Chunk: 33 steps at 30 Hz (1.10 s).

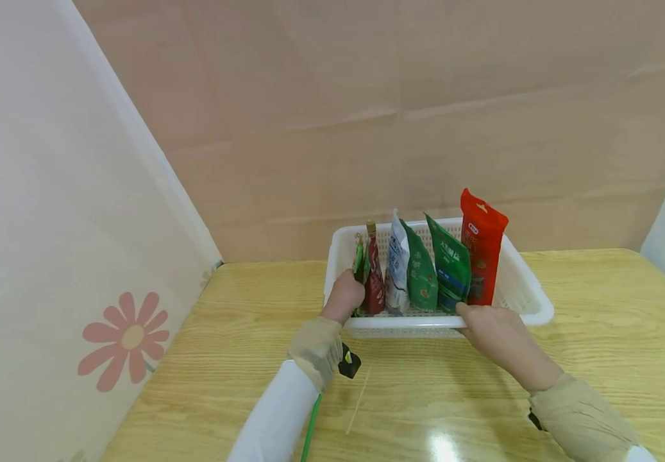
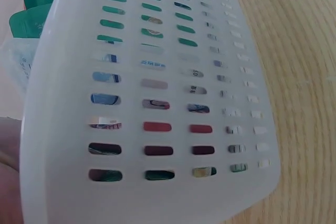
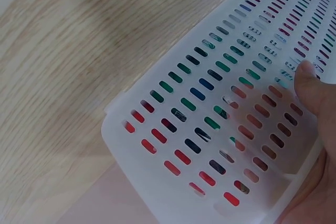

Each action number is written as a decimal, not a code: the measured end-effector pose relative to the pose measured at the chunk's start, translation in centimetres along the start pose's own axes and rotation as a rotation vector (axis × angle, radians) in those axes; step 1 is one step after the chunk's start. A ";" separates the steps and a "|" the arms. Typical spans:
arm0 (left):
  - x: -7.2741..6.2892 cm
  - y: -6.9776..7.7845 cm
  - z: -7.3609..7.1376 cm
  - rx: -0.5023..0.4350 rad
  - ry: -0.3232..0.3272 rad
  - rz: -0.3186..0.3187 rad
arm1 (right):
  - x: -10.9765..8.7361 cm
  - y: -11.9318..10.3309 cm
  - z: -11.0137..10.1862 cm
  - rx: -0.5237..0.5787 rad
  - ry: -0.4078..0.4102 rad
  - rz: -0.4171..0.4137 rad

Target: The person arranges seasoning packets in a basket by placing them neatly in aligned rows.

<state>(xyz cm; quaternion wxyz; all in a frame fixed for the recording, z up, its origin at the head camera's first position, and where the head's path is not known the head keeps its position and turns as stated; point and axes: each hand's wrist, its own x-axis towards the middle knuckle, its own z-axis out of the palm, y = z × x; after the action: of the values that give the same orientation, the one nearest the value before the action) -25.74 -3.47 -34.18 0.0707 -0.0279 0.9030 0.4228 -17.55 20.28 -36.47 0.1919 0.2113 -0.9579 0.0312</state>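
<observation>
A white perforated plastic basket (image 1: 404, 324) holds several packets standing upright. My left hand (image 1: 348, 296) reaches over its front-left corner, right at a narrow green packet (image 1: 358, 256); the fingers are hidden, so I cannot tell whether they grip it. Beside that packet stands a dark red packet shaped like a bottle (image 1: 374, 282). In the left wrist view, part of the left hand (image 2: 9, 174) shows behind the basket's rim. My right hand (image 1: 499, 333) grips the front rim, its thumb (image 3: 310, 85) against the outer slotted wall in the right wrist view.
Further right in the basket stand a white-and-blue packet (image 1: 397, 269), two green packets (image 1: 421, 276) and a tall red packet (image 1: 482, 244). The basket rests on a wooden table (image 1: 251, 359) before a brown paper backdrop (image 1: 309, 160). A green cord (image 1: 311, 427) runs beneath the left forearm.
</observation>
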 end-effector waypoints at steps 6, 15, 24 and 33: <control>-1.4 0.8 -0.3 0.006 0.026 0.019 | 0.0 0.0 0.0 0.000 -0.001 0.002; -1.2 0.6 -0.2 -0.022 0.055 0.023 | -0.1 0.0 0.1 -0.007 -0.003 0.008; -1.4 0.6 -0.3 -0.014 0.037 0.008 | -0.2 0.0 0.2 -0.009 -0.013 0.016; -1.1 0.5 0.0 0.056 0.048 0.025 | -0.1 0.0 0.0 0.004 -0.012 0.011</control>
<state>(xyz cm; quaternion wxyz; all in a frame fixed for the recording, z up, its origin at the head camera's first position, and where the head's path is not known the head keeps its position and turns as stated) -24.72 -3.11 -33.65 0.0442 -0.0247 0.9162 0.3975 -17.46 20.28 -36.46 0.1852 0.2069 -0.9601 0.0330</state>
